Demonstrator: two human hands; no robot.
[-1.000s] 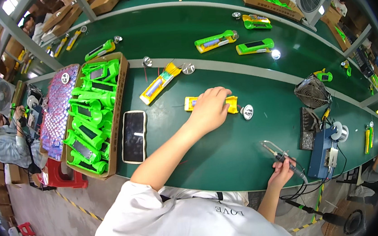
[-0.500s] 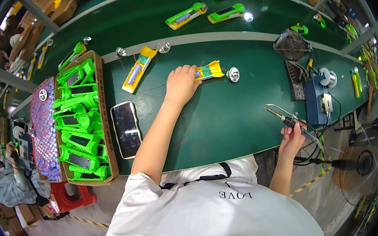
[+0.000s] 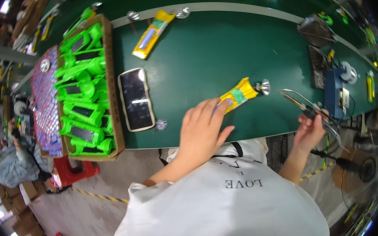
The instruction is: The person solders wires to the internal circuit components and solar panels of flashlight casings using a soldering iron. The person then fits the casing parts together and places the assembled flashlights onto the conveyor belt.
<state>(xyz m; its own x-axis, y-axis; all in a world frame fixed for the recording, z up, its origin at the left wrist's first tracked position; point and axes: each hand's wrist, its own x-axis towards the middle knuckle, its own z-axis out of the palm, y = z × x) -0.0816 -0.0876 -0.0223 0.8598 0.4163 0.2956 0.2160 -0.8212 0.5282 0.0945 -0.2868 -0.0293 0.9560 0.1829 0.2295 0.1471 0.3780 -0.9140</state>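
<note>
1. Yellow plastic half-shell (image 3: 247, 88), long and trough-shaped, lies just right of frame centre on the dark green surface (image 3: 209, 47). It carries a green circuit board (image 3: 238, 96) and a blue-violet cylindrical cell (image 3: 222, 106), partly under fingers.
2. Shiny silver cup-shaped reflector (image 3: 265, 87) sits just off the shell's right end, apparently on thin leads; blurred, joints not readable.
3. Handling guess: light, stiff shell, smooth enough to skid if pushed. Cell probably most of the weight. Weak spots: leads and board; reflector likely scratches.
4. Hold: pinch the shell's long side walls at the cell end, lower left. Keep off board; don't lift by reflector.
5. Left hand (image 3: 203, 128): palm down, fingers extended and together, tips over the shell's lower-left end, thumb splayed clear. Looks laid on, not pinching; underside contact hidden. Forearm enters from lower left.
6. Right hand (image 3: 310, 129), right of frame: fingers closed round the dark grip of a slim soldering iron (image 3: 309, 112), metal tip angled up-left, apart from the reflector.
</note>
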